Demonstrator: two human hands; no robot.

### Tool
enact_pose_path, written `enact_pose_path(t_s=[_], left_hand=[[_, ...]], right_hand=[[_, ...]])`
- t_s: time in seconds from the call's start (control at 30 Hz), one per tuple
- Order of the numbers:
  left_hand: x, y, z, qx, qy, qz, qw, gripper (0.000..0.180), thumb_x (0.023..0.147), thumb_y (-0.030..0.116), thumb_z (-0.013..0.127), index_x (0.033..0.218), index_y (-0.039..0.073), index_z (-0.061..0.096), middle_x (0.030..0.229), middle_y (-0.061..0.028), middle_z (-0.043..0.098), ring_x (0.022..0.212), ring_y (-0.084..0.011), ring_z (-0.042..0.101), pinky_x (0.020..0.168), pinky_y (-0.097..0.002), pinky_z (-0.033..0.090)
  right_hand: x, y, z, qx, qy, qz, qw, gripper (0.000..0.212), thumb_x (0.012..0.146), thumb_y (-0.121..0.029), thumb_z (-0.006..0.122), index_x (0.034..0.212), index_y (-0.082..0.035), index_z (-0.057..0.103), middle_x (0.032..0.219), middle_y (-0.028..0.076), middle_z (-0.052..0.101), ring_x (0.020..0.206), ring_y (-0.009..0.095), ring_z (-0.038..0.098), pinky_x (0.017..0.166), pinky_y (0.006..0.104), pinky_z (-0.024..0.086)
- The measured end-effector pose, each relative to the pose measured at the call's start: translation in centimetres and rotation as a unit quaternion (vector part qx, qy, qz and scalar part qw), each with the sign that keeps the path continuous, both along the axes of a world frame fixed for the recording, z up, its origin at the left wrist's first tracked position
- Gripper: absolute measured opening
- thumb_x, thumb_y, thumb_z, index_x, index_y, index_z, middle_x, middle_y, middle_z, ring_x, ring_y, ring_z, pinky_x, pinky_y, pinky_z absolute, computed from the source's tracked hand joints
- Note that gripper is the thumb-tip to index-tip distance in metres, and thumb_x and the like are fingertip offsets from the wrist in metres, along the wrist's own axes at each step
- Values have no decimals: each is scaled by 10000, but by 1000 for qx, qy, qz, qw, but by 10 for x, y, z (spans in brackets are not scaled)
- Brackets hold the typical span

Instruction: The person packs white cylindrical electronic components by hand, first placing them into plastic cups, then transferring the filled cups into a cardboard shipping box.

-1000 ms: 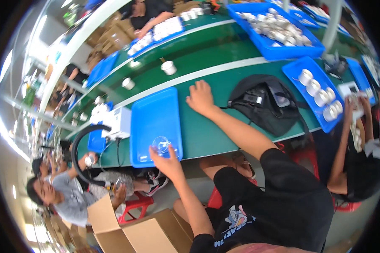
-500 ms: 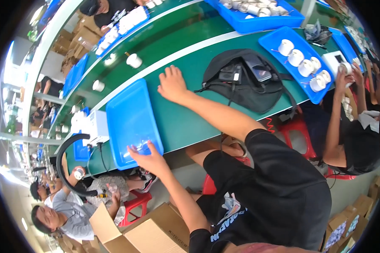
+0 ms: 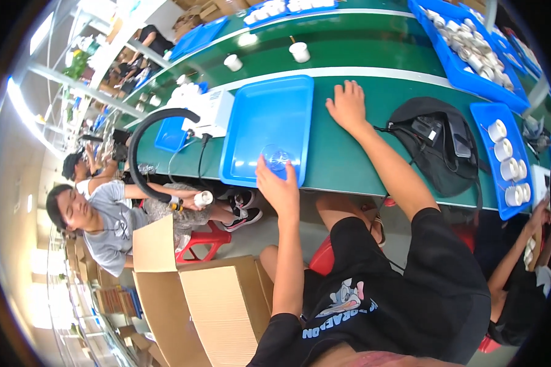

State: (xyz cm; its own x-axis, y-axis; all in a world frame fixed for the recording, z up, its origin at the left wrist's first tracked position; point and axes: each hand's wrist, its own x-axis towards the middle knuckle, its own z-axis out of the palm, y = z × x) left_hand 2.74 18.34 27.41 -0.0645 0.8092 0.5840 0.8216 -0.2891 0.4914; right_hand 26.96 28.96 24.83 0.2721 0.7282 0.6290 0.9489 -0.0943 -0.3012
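My left hand (image 3: 278, 186) is over the near edge of a blue tray (image 3: 269, 110). Its thumb and fingers span a round clear plastic piece (image 3: 277, 158) and appear to grip it by the sides. The tray shows nothing else inside. To the right of the tray, my right hand (image 3: 349, 107) rests on the green table (image 3: 330, 165), fingers stretched forward and slightly bent, holding nothing.
A black backpack (image 3: 431, 147) lies right of my right arm, beside a blue tray of white spools (image 3: 502, 150). A white box (image 3: 211, 113) with a black flexible tube adjoins my tray. An open carton (image 3: 220, 306) stands below left. A seated person (image 3: 113, 220) holds a white part.
The view has swung left, so the table's things appear farther right. My left hand stays at the tray's near edge with the clear piece; my right hand still rests on the table.
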Motion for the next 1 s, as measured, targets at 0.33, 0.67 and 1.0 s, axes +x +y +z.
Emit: enact_pose_path(t_s=[0.33,0.67,1.0], left_hand=[[6,7,13,-49,-13,1,999,743,824,229,723,1394,-50,335,1313,-276,459,1208,-436,467,1020,-486,368],[58,8,62,43,-108,-76,990,603,848,148,697,1340,-43,404,1336,-261,432,1248,-419,422,1052,-474,335],[141,108,81,57,-1,-154,986,636,792,185,717,1317,-13,418,1307,-264,417,1176,-448,450,984,-500,382]], right_hand=[[0,2,-3,13,11,1,1000,418,802,-286,682,1058,33,595,1203,264,521,1215,444,457,1053,549,335],[2,0,5,-21,14,-1,1000,409,806,-283,674,1056,28,583,1241,260,509,1229,427,448,1053,528,337],[-2,1,7,22,72,6,997,394,782,-265,685,1017,34,581,1235,280,507,1239,449,436,1068,537,325]])
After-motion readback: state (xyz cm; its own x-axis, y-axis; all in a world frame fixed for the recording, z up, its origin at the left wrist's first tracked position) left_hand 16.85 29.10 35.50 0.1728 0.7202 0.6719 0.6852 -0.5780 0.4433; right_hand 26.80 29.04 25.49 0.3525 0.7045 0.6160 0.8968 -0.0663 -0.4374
